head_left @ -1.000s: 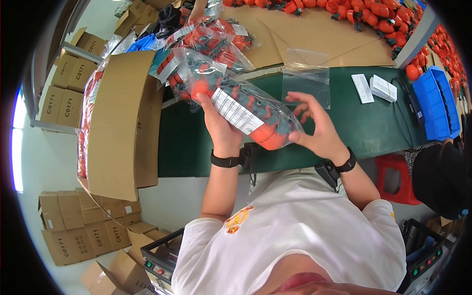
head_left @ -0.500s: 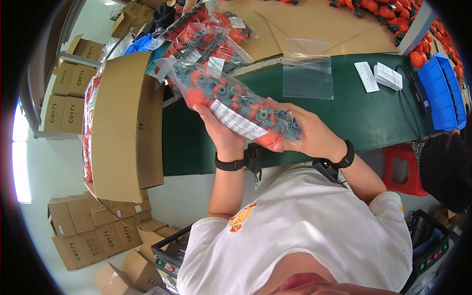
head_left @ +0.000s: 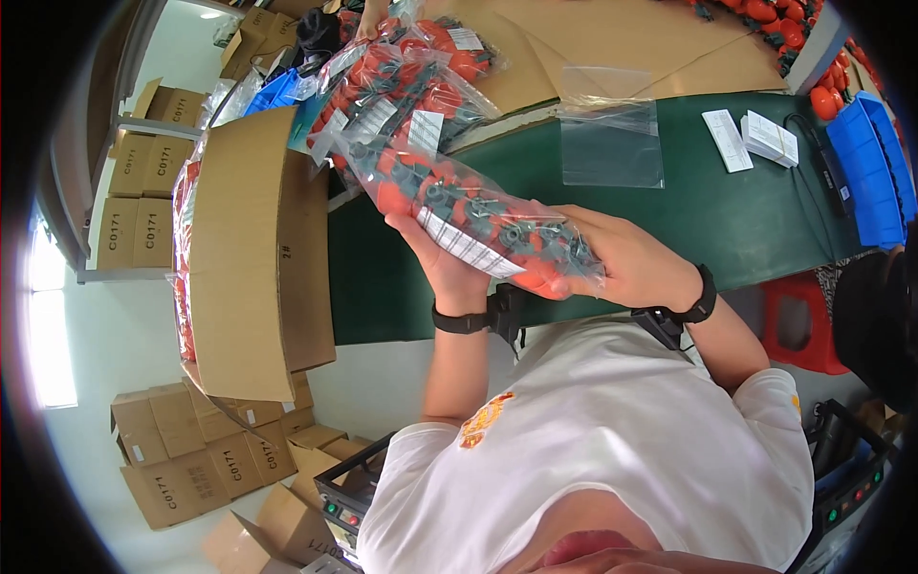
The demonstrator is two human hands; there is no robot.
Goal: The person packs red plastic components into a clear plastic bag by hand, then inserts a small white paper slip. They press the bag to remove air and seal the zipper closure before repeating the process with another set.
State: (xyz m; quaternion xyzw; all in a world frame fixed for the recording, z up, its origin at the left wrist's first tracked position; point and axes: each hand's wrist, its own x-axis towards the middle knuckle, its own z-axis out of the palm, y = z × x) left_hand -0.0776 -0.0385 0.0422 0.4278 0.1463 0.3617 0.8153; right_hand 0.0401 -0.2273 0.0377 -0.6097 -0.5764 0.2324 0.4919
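A clear plastic bag (head_left: 483, 215) packed with red and dark grey-green parts hangs slantwise over the green table, held in both hands. My left hand (head_left: 453, 272) supports its lower left side, thumb up along the edge. At the bag's right end my right hand (head_left: 639, 256) is wrapped round it, fingers partly hidden behind the plastic. A white printed sheet (head_left: 469, 244) shows through the bag's near side. Just beyond lie more filled bags (head_left: 402, 81) of the same parts, some with white sheets. To the right, a flat clear bag (head_left: 612, 143) rests on the table.
At left stands a large open carton (head_left: 237, 258) with bagged red parts inside. White paper slips (head_left: 768, 139) and a blue bin (head_left: 868, 172) are at the right. Loose red parts (head_left: 765, 11) lie far right. Another person's hand (head_left: 372, 17) is at the far bags. A red stool (head_left: 803, 325) stands below.
The whole view has shifted slightly, so the scene sits farther right. Both hands keep hold of the filled bag, which has tilted a little. The other person's hand shows more plainly at the far bags.
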